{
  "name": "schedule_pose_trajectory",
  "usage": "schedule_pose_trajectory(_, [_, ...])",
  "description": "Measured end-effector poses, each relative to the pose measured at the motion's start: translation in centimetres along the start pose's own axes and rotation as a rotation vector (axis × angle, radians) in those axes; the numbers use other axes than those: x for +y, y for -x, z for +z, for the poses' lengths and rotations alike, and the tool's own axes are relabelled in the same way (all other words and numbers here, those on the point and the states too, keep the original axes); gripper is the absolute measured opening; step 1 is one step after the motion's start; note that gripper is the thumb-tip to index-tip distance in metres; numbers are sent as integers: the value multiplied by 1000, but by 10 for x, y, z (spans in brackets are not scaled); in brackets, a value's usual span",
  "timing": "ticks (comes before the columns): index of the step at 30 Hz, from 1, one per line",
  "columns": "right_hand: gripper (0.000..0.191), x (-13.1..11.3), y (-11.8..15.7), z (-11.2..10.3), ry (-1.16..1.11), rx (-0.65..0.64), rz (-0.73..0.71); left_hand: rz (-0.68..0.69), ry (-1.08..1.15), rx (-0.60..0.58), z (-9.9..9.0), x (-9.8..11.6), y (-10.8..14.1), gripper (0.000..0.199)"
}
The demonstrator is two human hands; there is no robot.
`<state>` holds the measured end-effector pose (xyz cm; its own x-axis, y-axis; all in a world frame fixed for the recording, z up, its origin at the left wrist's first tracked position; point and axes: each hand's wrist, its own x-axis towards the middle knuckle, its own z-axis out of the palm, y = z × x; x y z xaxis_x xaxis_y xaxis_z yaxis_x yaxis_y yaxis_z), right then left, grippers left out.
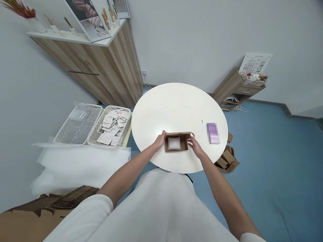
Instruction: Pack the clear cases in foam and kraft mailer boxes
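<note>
An open brown cardboard box (185, 146) stands near the front of the round white table (174, 104). Inside it, toward the left, lies a white wrapped packet (174, 143). My left hand (159, 140) grips the box's left end, with its fingers closed on the wall. At the opposite end, my right hand (195, 147) has its fingers bent around the right edge and the flap there. A purple pack (212, 133), blurred by pixelation, lies on the table to the right of the box.
Left of the table are a white basket of printed cards (111, 126), a basket of clear packaging (79, 122) and white wrapping sheets (83, 161). Flattened cardboard (50, 211) is at lower left. A carton of cardboard pieces (228, 159) stands on the floor, right. A wooden cabinet (111, 67) is behind.
</note>
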<state>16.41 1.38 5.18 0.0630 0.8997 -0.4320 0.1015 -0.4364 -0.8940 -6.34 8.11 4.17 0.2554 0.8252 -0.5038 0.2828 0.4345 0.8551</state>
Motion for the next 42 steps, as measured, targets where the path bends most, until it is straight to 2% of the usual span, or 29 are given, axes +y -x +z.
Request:
schedule_pose_trajectory(5, [63, 1, 1, -2, 30, -26, 23, -52, 143, -74, -3, 2, 8, 68])
schedule_pose_trajectory(12, [63, -22, 16, -10, 26, -137, 85, -109, 81, -118, -15, 5, 26, 60])
schedule_pose_trajectory(16, [55, -31, 27, -10, 45, -183, 91, -132, 81, -146, -16, 4, 37, 52])
schedule_pose_trajectory(20, [47, -26, 32, -9, -18, -155, 93, -143, 57, -238, -15, 3, 45, 48])
schedule_pose_trajectory(24, [40, -16, 33, -7, -32, -138, 130, -69, 57, -251, -14, 5, 47, 49])
schedule_pose_trajectory(27, [40, -11, 31, -3, -51, -102, 168, 2, 8, -175, -14, 5, 42, 61])
schedule_pose_trajectory(31, [37, -12, 24, 4, -47, 47, 191, -6, -99, -14, -14, -2, 33, 79])
schedule_pose_trajectory(35, [29, -9, 17, 9, 79, 145, 169, -34, -148, 47, -11, -13, 26, 69])
schedule_pose_trajectory(38, [31, 2, 13, 14, 244, 197, 161, -63, -227, 101, -8, -21, 25, 61])
schedule_pose_trajectory(42, [28, 21, 10, 24, 345, 235, 191, -96, -408, 206, -5, -31, 24, 62])
